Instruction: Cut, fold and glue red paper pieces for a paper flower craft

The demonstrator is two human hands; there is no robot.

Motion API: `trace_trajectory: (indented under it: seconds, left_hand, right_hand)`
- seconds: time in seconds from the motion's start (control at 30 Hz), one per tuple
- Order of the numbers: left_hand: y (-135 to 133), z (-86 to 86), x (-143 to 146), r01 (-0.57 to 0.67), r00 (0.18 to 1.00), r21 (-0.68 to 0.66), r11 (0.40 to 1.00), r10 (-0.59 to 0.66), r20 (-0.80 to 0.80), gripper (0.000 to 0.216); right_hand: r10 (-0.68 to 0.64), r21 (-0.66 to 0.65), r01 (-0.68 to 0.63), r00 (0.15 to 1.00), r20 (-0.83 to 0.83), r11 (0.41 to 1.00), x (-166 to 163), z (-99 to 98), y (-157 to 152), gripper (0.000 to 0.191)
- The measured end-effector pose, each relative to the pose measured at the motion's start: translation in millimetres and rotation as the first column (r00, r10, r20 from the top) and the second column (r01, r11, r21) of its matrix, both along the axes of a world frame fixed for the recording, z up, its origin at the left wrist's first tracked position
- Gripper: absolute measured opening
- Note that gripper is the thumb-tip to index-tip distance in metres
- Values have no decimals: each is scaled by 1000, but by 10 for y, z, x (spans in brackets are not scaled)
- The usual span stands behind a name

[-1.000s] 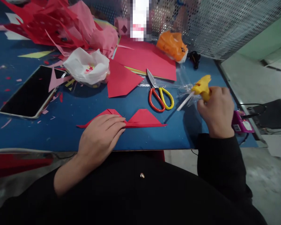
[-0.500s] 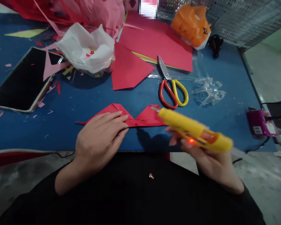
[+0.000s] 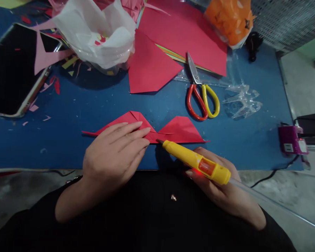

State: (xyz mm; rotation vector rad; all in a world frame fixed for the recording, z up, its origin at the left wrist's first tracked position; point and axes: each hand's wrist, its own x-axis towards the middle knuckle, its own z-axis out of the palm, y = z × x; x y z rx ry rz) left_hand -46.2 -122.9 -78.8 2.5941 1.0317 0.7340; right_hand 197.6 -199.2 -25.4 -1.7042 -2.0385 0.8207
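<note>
A folded red paper piece (image 3: 181,130), shaped like two joined triangles, lies near the front edge of the blue table (image 3: 94,105). My left hand (image 3: 115,154) rests flat on its left half, fingers stretched out and pressing it down. My right hand (image 3: 223,189) grips a yellow glue gun (image 3: 196,162) with a lit red light. Its nozzle tip touches the paper's middle, just right of my left fingertips. A clear glue stick sticks out of the gun's back.
Red and yellow scissors (image 3: 202,94) lie behind the paper beside crumpled clear plastic (image 3: 243,101). Red paper sheets (image 3: 178,35), a white bag (image 3: 97,31), an orange bag (image 3: 232,19) and a phone (image 3: 13,66) sit farther back. A purple plug (image 3: 291,140) sits at the right edge.
My right hand brought the glue gun from the right side of the table down to the folded paper's middle. My left hand stayed on the paper. The view tilted downward.
</note>
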Motion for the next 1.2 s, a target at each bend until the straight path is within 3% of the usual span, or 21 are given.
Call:
trace_trajectory:
  seconds: [0.4,0.87,1.2]
  left_hand:
    - [-4,-4,-9,-6,1000,-16,1000,6,-10,18]
    - [3,0,-5,1,1000,0,1000,-1,9,15]
    - [8,-1,-7,4,1000,-25,1000,-4,15,15]
  right_hand:
    - [-11,8,11,1000,22,1000,-24,-39,-29,23]
    - [5,149,-28,988,156,989,-87,-39,12,26]
    - [19,173,-53,981,193,984,-69,-32,-5,28]
